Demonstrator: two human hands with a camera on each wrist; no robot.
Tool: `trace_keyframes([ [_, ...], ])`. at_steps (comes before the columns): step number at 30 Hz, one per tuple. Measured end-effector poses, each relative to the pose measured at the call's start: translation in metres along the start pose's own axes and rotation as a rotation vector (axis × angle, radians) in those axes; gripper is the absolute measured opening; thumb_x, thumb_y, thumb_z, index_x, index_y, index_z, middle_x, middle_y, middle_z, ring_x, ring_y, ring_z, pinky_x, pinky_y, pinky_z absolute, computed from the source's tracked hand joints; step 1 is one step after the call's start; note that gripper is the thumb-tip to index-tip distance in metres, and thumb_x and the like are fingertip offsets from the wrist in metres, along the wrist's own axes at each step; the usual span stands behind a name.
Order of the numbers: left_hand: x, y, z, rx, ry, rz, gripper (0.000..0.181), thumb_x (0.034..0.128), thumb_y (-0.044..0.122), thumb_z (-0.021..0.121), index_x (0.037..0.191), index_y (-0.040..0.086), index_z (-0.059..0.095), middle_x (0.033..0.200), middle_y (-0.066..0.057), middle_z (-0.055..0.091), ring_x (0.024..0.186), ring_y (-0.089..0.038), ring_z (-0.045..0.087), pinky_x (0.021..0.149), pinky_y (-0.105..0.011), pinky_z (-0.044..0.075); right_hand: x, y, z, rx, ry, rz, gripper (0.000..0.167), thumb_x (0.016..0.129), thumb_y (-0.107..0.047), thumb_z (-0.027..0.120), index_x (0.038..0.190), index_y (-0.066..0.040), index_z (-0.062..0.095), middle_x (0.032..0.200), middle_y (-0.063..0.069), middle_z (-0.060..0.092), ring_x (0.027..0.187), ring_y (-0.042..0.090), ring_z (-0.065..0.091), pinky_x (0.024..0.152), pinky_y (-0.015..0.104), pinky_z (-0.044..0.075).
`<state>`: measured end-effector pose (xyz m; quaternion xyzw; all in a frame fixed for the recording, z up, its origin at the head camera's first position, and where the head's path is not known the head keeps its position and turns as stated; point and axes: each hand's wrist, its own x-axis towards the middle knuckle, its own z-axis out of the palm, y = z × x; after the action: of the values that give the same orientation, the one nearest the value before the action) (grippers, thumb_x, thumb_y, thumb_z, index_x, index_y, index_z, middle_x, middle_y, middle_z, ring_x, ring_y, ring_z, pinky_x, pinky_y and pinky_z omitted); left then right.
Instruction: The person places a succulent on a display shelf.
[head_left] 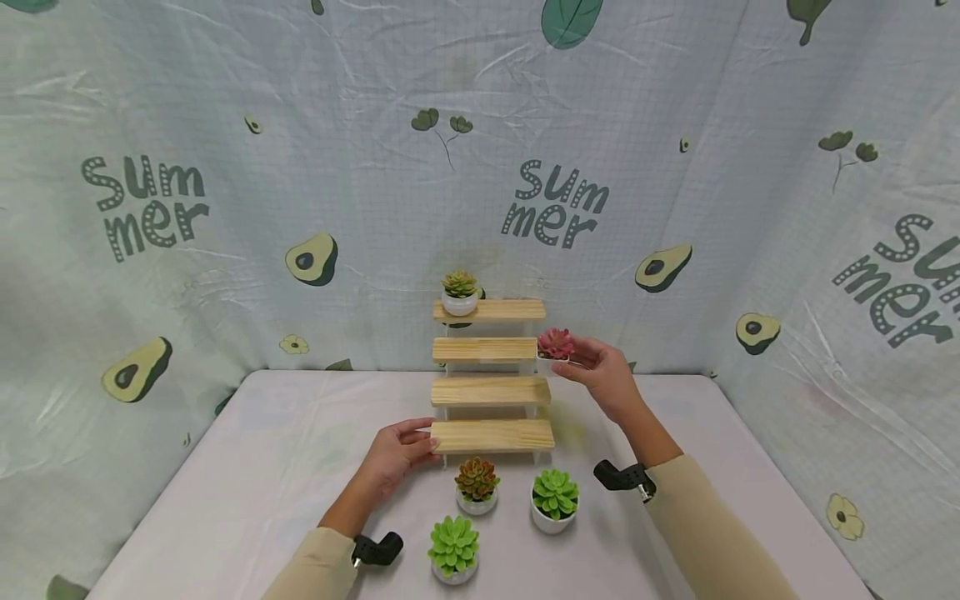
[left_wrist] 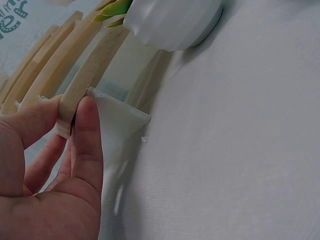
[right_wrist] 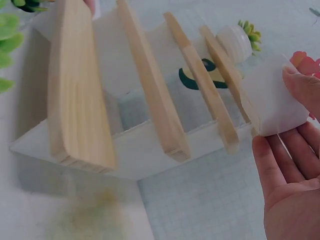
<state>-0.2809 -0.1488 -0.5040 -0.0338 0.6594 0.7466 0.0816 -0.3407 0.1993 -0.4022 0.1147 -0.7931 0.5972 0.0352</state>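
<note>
Our left hand [head_left: 396,457] has its fingers [left_wrist: 89,150] pinching the lowest board [head_left: 491,436] at its left end, presumably to steady it, while our right hand [head_left: 606,379] grasps the red plant [head_left: 556,342] by its pot [right_wrist: 272,97], probably sparing the leaves, near the right end of the second-highest board [head_left: 483,349].

Head cam faces the shelf [head_left: 491,390] from way back; wrist cams peer in close, either side; all share its planks [right_wrist: 150,82]
</note>
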Motion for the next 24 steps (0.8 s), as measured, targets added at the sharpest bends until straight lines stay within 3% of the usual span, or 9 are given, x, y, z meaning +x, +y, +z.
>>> trace_keyframes([
  [5, 0.000, 0.001, 0.000, -0.005, -0.001, -0.002, 0.046, 0.0958, -0.007, 0.064, 0.141, -0.010, 0.054, 0.102, -0.012, 0.072, 0.086, -0.017, 0.071, 0.078, -0.030, 0.065, 0.011, -0.009, 0.003, 0.011, 0.003, -0.013, 0.074, 0.089, -0.020, 0.082, 0.151, 0.000, 0.046, 0.150, 0.021, 0.054, 0.139, 0.033, 0.053, 0.104, 0.025, 0.055],
  [13, 0.000, 0.001, -0.001, 0.000, -0.019, 0.009, 0.048, 0.0958, -0.007, 0.065, 0.142, -0.011, 0.052, 0.101, -0.010, 0.072, 0.086, -0.016, 0.071, 0.077, -0.030, 0.065, 0.030, -0.019, 0.007, 0.010, 0.011, -0.018, 0.073, 0.088, -0.024, 0.083, 0.150, -0.004, 0.050, 0.148, 0.017, 0.057, 0.137, 0.030, 0.056, 0.113, 0.041, 0.050],
  [24, 0.001, -0.001, -0.001, 0.002, -0.022, 0.006, 0.049, 0.0952, -0.006, 0.066, 0.142, -0.011, 0.051, 0.104, -0.012, 0.072, 0.087, -0.016, 0.072, 0.078, -0.030, 0.066, 0.049, -0.032, 0.012, 0.017, 0.032, -0.035, 0.069, 0.089, -0.023, 0.082, 0.149, -0.006, 0.052, 0.145, 0.016, 0.060, 0.133, 0.029, 0.059, 0.114, 0.043, 0.050],
])
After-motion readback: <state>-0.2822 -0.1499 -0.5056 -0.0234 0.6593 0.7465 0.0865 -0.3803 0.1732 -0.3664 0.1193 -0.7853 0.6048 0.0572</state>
